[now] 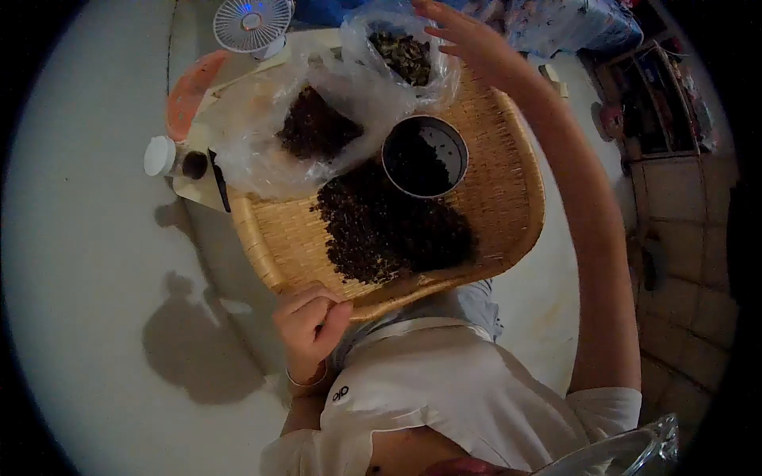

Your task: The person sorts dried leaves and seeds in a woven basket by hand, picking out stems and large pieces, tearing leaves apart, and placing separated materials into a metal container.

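Note:
My left hand [311, 324] is closed, fingers curled, beside the near left rim of a woven basket tray [496, 151]; what it holds, if anything, is hidden. My right hand [470, 46] reaches over the far right side with fingers spread, holding nothing, nearest to a clear bag of dry leafy pieces [403, 57]. Dark crumbly material [389, 226] is heaped on the tray. A round container [426, 156] partly filled with dark bits stands against the heap. Left of it, an open plastic bag [254, 151] holds a brown clump [317, 125].
A small white fan [252, 25] stands at the top left. Below it are an orange oval object [193, 94], a white-lidded jar [163, 157] and a black tool [220, 178]. A shelf [655, 103] with items is at the right.

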Action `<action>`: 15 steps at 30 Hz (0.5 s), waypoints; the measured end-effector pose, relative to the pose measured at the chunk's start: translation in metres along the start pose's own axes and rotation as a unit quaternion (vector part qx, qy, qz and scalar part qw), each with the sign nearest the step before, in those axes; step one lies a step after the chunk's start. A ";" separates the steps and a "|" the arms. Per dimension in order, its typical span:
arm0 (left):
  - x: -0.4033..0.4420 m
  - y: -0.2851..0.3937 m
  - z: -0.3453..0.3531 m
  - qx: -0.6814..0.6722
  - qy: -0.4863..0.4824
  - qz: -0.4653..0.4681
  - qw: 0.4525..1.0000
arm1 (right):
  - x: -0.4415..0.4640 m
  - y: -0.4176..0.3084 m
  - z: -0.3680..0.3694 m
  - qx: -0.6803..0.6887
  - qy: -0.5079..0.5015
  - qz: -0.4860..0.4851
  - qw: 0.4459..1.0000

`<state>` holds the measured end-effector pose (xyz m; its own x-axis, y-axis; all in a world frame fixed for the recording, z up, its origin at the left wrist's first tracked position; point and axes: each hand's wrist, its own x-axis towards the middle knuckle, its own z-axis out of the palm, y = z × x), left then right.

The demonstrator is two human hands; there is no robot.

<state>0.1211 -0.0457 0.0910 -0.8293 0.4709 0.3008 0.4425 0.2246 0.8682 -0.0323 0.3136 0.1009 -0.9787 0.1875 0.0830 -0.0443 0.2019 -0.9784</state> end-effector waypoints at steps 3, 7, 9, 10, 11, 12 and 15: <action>0.007 -0.011 -0.002 -0.019 0.023 0.001 1.000 | -0.050 -0.041 0.001 -0.075 -0.125 0.002 0.989; -0.010 -0.018 -0.006 -0.091 0.056 0.038 0.994 | -0.135 -0.054 0.012 -0.051 -0.413 0.122 0.901; -0.008 -0.011 -0.011 -0.080 0.021 0.043 0.996 | -0.169 -0.015 0.032 -0.307 -0.471 -0.038 0.826; -0.005 -0.009 -0.012 -0.073 0.001 0.045 0.996 | -0.180 0.006 0.037 -0.349 -0.484 -0.106 0.795; -0.001 -0.007 -0.012 -0.066 -0.018 0.047 0.997 | -0.187 0.019 0.040 -0.388 -0.492 -0.176 0.759; -0.001 -0.004 -0.011 -0.058 -0.017 0.071 0.996 | -0.188 0.021 0.043 -0.388 -0.491 -0.178 0.759; -0.005 0.000 -0.011 -0.050 -0.006 0.087 0.995 | -0.183 0.028 0.062 -0.435 -0.534 -0.346 0.637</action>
<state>0.1217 -0.0575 0.0939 -0.7389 0.5056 0.4454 0.5421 0.0536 0.8386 0.1328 0.2258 0.0467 -0.3834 -0.9031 -0.1934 -0.8662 0.4242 -0.2642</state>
